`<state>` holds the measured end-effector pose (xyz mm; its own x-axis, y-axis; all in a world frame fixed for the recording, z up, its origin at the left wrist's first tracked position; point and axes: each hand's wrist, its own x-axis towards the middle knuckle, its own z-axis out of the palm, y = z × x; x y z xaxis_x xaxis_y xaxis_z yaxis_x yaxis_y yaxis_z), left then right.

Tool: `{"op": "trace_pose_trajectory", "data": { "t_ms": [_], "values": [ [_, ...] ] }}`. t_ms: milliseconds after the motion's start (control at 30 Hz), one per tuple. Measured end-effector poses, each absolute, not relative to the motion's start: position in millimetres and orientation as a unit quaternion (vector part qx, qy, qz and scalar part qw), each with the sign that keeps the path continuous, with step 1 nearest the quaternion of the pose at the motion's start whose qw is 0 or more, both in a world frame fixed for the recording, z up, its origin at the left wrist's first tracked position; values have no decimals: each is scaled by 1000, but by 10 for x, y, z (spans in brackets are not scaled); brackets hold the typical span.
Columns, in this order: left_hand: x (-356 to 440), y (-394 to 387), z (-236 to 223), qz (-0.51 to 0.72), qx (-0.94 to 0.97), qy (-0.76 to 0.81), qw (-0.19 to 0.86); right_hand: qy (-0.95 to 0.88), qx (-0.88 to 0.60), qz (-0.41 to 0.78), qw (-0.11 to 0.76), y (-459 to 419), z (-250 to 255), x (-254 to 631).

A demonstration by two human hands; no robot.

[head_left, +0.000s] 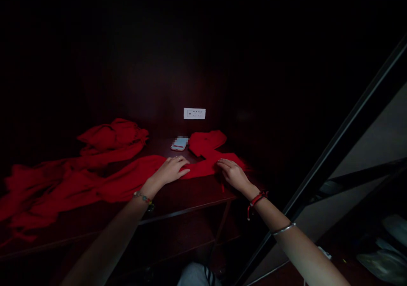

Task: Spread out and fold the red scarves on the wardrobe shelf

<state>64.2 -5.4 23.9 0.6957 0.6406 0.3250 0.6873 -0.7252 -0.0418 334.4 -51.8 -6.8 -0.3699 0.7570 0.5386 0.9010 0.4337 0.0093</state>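
Head view: left hand (173,167) and right hand (234,175) on red cloth (130,179)

The red cloth lies along the front edge of the dark counter (193,195), with one bunched part farther back at left. Both hands rest over its right portion, fingers close together, the left thumb apart; whether they grip it, I cannot tell. Toward the back edge lies a pale phone (179,144), below a white socket (194,113).

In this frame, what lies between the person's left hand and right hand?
A stretch of red cloth lies on the surface between the left hand and the right hand, as the head view shows.
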Motion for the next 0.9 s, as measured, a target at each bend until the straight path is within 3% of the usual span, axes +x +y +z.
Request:
{"op": "trace_pose_trajectory", "data": {
  "t_ms": [167, 300, 400, 500, 700, 900],
  "values": [
    [-265, 50, 432, -78, -851, -510, 101, -850, -460, -60, 248, -414, -47, 2586],
    [-852, 42, 346, 15, -787, -616, 15, -840, -479, 8, 256, -323, -207, 2215],
    [-1120, 19, 256, -2, -796, -606, -6, -828, -493, 14, 265, -299, -330, 2159],
    [-1275, -9, 343, -38, -799, -597, 57, -824, -482, 24, 296, -295, -385, 2187],
    [-1517, -243, 802, -161, -738, -583, 298, -814, -464, 57, 345, -271, -412, 2220],
    [-1664, -432, 740, 55, -833, -541, 104, -815, -454, 88, 349, -230, -451, 2234]
  ]
}}
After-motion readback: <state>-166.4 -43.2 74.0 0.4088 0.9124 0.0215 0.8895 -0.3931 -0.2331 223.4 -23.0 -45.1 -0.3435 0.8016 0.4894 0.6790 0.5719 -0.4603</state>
